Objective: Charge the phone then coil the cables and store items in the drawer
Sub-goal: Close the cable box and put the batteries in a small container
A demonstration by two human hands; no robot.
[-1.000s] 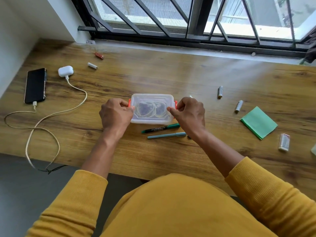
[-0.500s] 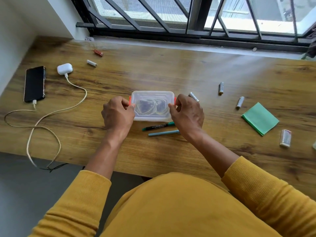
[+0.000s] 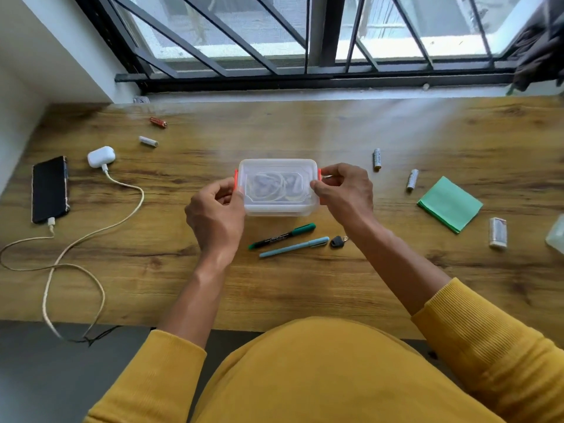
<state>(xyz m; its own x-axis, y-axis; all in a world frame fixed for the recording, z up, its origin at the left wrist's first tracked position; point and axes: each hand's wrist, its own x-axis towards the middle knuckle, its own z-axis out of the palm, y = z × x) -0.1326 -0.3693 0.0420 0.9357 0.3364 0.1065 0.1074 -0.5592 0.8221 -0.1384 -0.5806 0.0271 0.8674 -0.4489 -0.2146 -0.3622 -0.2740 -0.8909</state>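
Mid-counter [image 3: 305, 285], just behind the pens [image 3: 282, 235]: clear box [image 3: 277, 187] with coiled cable inside now lifted slightly, left hand [image 3: 215, 218] and right hand [image 3: 345, 193] each pinching an orange latch. Phone [image 3: 48, 189] far left of box, plugged in. Likely drawer next

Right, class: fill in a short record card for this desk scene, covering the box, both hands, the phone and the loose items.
Box: clear lidded plastic box, orange clips, coiled cable inside
Left hand: grip on the box's left end
Right hand: grip on the box's right end
Phone: face up at far left, cable plugged in
Earbud case: white, cable plugged in
Pens: green marker, blue pen
Other: green paper pad
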